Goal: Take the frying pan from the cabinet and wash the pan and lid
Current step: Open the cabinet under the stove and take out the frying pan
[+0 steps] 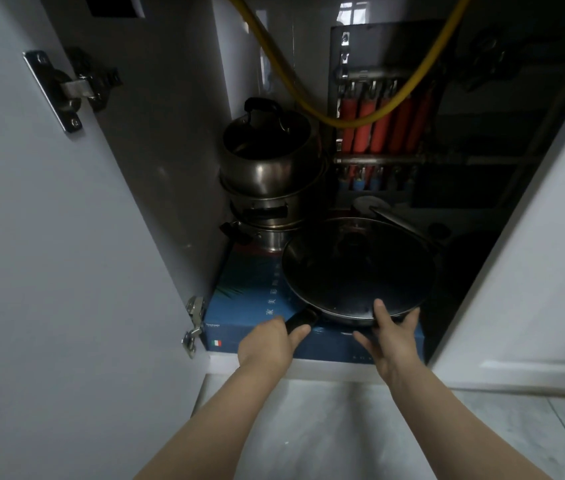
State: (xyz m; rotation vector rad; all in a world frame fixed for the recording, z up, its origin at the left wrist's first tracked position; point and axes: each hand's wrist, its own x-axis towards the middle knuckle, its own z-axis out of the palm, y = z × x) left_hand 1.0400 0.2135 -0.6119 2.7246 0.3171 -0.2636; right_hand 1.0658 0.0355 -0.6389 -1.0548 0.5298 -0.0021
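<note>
Pan (pixel 357 271) with its glass lid (pixel 360 247) tilted inside is perched on a blue box (pixel 249 306) at the cabinet's front edge. The black handle (pixel 300 320) is clenched by the left hand (pixel 270 341); the near rim is pinched by the right hand (pixel 391 337), thumb over the top. For a clean lift, the pan should be kept level and drawn straight out, so the loose lid is not tipped off. Counted: one pan, one lid, three stacked steel pots (pixel 267 174) behind, one yellow hose (pixel 308 95), two door hinges (pixel 66 88).
</note>
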